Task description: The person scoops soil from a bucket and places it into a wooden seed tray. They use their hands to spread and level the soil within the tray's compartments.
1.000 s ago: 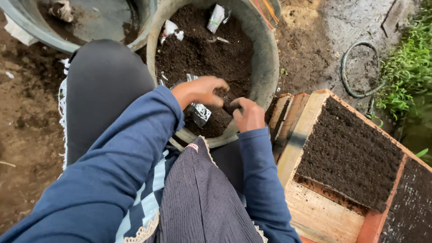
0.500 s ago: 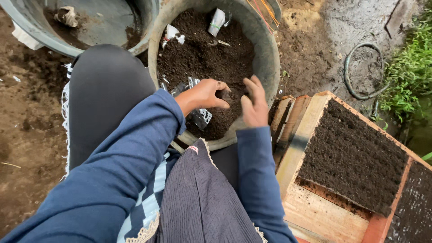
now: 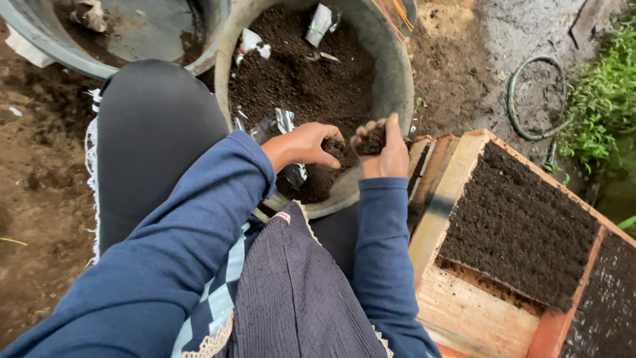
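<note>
Dark crumbly soil [image 3: 301, 79] fills the round grey basin [image 3: 397, 73] in front of our knees. Half a second ago our right hand [image 3: 384, 151] was open above it; now it is lifted near the basin's rim, fingers curled into a cup around a clump of that soil. Our left hand [image 3: 305, 144] stays low in the basin, fingers closed, seemingly on more soil, beside a silvery plastic bag [image 3: 291, 169]. The soil-filled wooden tray [image 3: 457, 172] sits just right.
</note>
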